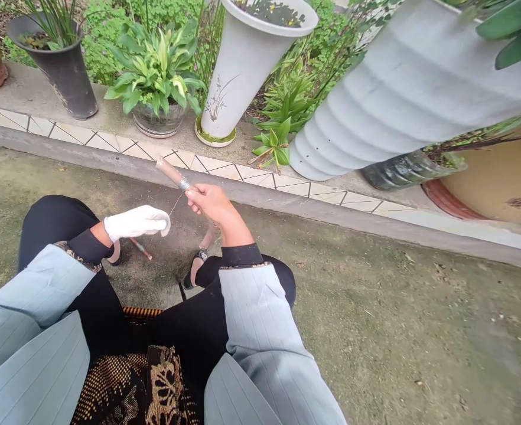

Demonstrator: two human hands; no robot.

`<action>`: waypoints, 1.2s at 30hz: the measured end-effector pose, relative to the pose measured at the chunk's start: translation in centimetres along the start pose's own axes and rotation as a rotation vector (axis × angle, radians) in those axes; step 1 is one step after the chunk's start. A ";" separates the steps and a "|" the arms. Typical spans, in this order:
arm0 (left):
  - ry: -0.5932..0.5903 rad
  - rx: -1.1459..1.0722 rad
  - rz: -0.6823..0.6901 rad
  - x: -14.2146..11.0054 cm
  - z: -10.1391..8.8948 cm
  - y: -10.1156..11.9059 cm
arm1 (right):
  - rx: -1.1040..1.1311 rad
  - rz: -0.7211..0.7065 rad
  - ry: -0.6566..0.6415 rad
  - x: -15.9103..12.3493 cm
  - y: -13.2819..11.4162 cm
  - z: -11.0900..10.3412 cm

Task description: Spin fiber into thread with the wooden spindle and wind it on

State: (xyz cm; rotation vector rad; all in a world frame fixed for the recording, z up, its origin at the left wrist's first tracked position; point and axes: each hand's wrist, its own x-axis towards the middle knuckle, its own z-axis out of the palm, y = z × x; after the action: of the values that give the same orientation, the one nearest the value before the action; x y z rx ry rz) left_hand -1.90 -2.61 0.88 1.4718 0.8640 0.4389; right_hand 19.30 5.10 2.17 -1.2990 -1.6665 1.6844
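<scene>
My right hand [211, 203], bare, is closed around a light brown wooden stick [169, 171] that points up to the left. Silvery wire [184, 184] is wound around the stick just beyond my fingers. A thin strand [176, 202] of it runs down to my left hand [137, 222]. That hand wears a white glove, and its fingers are closed on the strand's end. Between my feet and below the glove, a thin reddish-brown stick [142, 248] lies on the concrete, partly hidden by the glove and leg.
A low tiled ledge [251, 175] crosses in front of me. On it stand a black pot [61, 77], a clear bowl with a leafy plant [159, 122], a tall white pot [243, 71] and a ribbed grey-white planter [393, 88]. Concrete ground [397, 313] extends to the right.
</scene>
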 end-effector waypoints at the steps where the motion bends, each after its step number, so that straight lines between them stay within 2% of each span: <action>1: -0.003 -0.013 -0.004 0.0 0.0 0.0 | -0.067 0.011 0.008 0.1 0.0 0.2; 4: -0.008 0.010 0.005 -0.1 0.1 -0.2 | -0.337 0.015 0.046 0.3 -0.1 0.5; 6: 0.017 0.114 0.018 0.0 0.2 -0.4 | -0.577 -0.002 0.090 0.4 -0.1 0.6; 8: 0.054 0.268 0.026 0.0 0.4 -0.6 | -0.813 0.022 0.041 0.3 0.0 0.6; 9: 0.066 0.347 0.028 0.0 0.5 -0.6 | -0.911 0.063 -0.061 0.3 0.1 0.7; 11: 0.062 0.475 0.028 0.0 0.5 -0.6 | -1.016 0.179 -0.398 0.1 0.2 1.0; 13: 0.045 0.535 0.017 -0.1 0.4 -0.5 | -0.977 0.255 -0.728 -0.1 0.3 1.2; 14: 0.047 0.535 0.010 -0.3 0.3 -0.4 | -0.916 0.256 -0.838 -0.3 0.3 1.3; 16: 0.077 0.485 0.005 -0.5 -0.2 -0.4 | -0.761 0.197 -0.966 -0.7 0.0 1.3; 18: 0.130 0.396 0.016 -0.6 -0.7 -0.5 | -0.556 0.090 -0.996 -1.1 -0.4 0.9; 20: 0.193 0.284 0.035 -0.6 -1.1 -0.9 | -0.309 -0.036 -0.894 -1.5 -0.9 0.2; 23: 0.233 0.121 0.020 -0.3 -1.1 -1.5 | 0.034 -0.190 -0.502 -1.7 -1.3 -1.2; 26: 0.133 0.112 -0.058 -0.1 -0.6 -1.4 | 0.206 -0.231 -0.112 -1.3 -1.1 -2.2; 28: 0.032 0.127 -0.073 0.0 0.0 -0.9 | 0.190 -0.191 0.051 -0.8 -0.6 -2.4; 30: -0.071 0.083 -0.062 -0.1 0.7 -0.3 | 0.102 -0.129 0.135 -0.2 -0.1 -2.3; 33: -0.192 -0.032 -0.049 -0.3 1.3 0.6 | -0.100 -0.060 0.166 0.5 0.5 -1.8; 36: -0.226 -0.075 -0.043 -0.8 1.4 1.2 | -0.323 -0.053 0.145 0.5 0.6 -1.4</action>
State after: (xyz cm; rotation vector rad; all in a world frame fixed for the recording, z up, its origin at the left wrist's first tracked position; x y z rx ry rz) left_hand -1.14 -4.02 2.09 1.4006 0.6905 0.2645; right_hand 20.38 6.18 1.71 -1.4681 -1.9210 1.2939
